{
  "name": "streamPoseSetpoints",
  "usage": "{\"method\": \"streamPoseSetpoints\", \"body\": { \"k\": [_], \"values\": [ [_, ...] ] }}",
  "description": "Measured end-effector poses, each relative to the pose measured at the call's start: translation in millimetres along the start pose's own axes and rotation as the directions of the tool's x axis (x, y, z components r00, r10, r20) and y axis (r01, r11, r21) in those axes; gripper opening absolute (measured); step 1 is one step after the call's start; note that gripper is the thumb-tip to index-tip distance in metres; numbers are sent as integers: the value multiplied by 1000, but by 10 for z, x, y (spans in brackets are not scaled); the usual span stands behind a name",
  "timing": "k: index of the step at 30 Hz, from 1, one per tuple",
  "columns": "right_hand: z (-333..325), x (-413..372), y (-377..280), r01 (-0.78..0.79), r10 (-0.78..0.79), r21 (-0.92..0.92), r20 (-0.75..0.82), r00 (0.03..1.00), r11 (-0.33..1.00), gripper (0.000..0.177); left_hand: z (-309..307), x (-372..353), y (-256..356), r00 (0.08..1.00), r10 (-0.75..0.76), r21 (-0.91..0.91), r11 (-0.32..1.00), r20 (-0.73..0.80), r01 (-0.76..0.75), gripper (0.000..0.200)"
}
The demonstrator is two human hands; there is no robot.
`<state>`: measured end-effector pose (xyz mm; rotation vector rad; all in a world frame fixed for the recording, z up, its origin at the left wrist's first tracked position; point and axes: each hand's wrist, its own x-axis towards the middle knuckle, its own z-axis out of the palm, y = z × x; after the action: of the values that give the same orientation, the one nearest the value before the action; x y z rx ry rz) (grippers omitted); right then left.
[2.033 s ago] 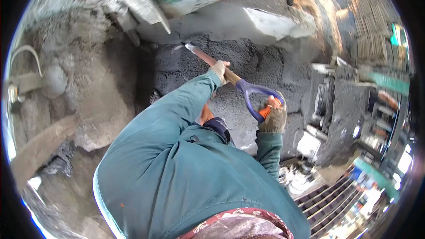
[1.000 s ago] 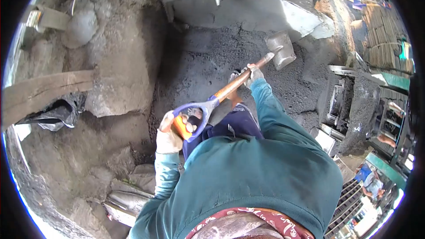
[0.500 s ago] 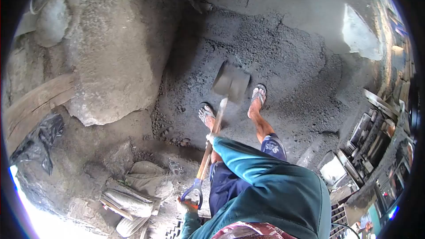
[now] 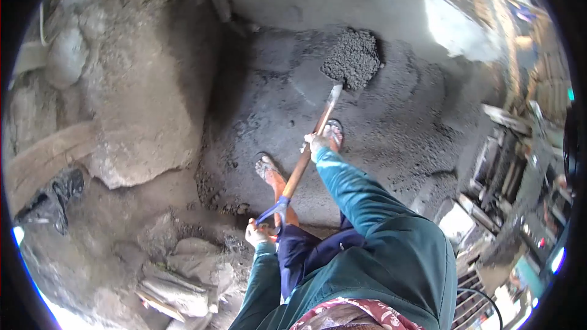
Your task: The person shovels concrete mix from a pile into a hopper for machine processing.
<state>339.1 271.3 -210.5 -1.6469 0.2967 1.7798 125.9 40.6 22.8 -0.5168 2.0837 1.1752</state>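
Note:
A shovel slants forward from my body, its wooden shaft running between my feet. My left hand is closed around its blue D-shaped handle, low and left of my knees. Further up, my right hand wraps the shaft close to its metal socket. A heap of dark grey, lumpy mix covers the blade, which is mostly hidden under it. My feet in sandals stand on either side of the shaft on the grey, gritty floor.
A large boulder rises on the left, with a wooden beam and a black plastic bag beside it. Stacked boards and scrap line the right side. A pale sheet-like patch lies at the far right.
The shovel blade has moved forward and right, and now bears a heap of mix where it looked bare before. Both hands have moved forward with the shovel, and my feet have shifted.

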Motion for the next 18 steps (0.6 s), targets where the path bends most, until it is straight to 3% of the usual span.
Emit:
{"method": "streamPoseSetpoints", "body": {
  "k": [1, 2, 4, 5, 8, 9, 10, 12, 14, 15, 16, 17, 18],
  "values": [
    [-4, -337, -125, 62, -61, 49, -33, 998, 997, 20, -240, 344, -70, 984, -164, -41, 985, 76, 167, 36],
    [-6, -760, -282, 129, -121, 95, -81, 989, 987, 23, -25, -51, 312, 986, -134, -18, 991, 98, 136, 43],
    [10, -1681, -742, 252, -226, 150, -174, 959, 956, 28, -117, 102, 518, 869, -331, 35, 939, 368, 343, 45],
    [-87, -2006, -955, 253, -219, 220, -167, 961, 942, 31, -48, 159, 526, 829, -416, 69, 904, 374, 422, 48],
    [-725, -2433, -1310, 608, -524, 148, -376, 764, 780, 28, 494, 315, 446, 767, -446, 309, 891, 461, 332, 60],
    [-865, -2807, -1581, 657, -523, 249, -436, 732, 712, 26, 708, -150, 657, 639, -436, 314, 900, 634, 302, 46],
    [-913, -3295, -1909, 694, -514, 341, -485, 707, 634, 25, 1017, -647, 867, 635, -333, 287, 941, 697, 178, 41],
    [-956, -4167, -2450, 756, -698, 407, -316, 642, 512, 23, 1263, -1125, 1145, 357, -310, 259, 948, 881, 183, 36],
    [-1038, -4607, -2802, 784, -762, 478, -304, 572, 397, 24, 1255, -1903, 1693, 168, -107, 115, 993, 980, -36, 33],
    [-986, -4683, -2741, 759, -759, 508, -273, 591, 408, 26, 1145, -2126, 1917, 91, -53, 55, 998, 994, -27, 31],
    [-883, -4681, -2710, 722, -755, 539, -221, 617, 433, 27, 1040, -2073, 1992, 75, -14, 17, 999, 997, -45, 32],
    [-712, -4583, -2678, 670, -744, 572, -149, 652, 473, 28, 957, -1921, 2036, 168, -28, 30, 1000, 985, -9, 32],
    [-499, -4407, -2553, 656, -682, 531, -184, 708, 537, 29, 857, -1652, 2047, 272, -40, 35, 999, 961, 26, 32]
  ]
}}
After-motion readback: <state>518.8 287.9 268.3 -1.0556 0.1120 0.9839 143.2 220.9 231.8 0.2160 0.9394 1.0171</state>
